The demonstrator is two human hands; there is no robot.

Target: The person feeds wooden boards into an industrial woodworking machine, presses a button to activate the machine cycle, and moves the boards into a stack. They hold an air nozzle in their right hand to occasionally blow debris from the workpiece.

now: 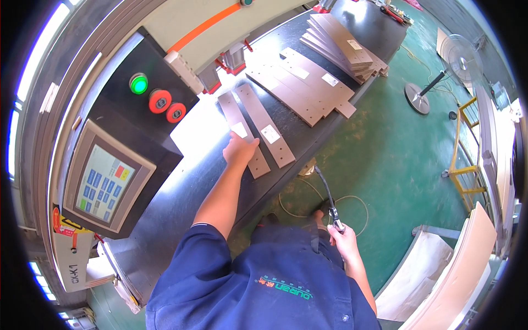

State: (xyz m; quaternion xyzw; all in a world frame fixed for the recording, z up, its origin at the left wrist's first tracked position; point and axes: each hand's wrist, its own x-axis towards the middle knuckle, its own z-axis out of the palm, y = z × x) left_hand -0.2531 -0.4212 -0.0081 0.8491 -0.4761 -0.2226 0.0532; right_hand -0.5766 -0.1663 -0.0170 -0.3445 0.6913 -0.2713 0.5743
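Two narrow grey-brown boards lie side by side on the black table (181, 201), each with a white label and small holes. My left hand (240, 151) grips the left narrow board (258, 166) across its width, thumb at one edge and fingers at the other, just below its label (238, 130). The right narrow board (264, 122) lies untouched by either hand. Beyond the table's edge, low near my body, my right hand (345, 242) is closed around a black and silver air blow gun (334, 215) with a dark slender stem pointing away from me.
Wider boards (308, 85) and a fanned stack (344, 47) lie farther along the table. At left stands a machine panel with a screen (104, 184), a green button (138, 83) and red buttons (160, 102). A hose (366, 212) coils on the floor; a fan (418, 99) stands right.
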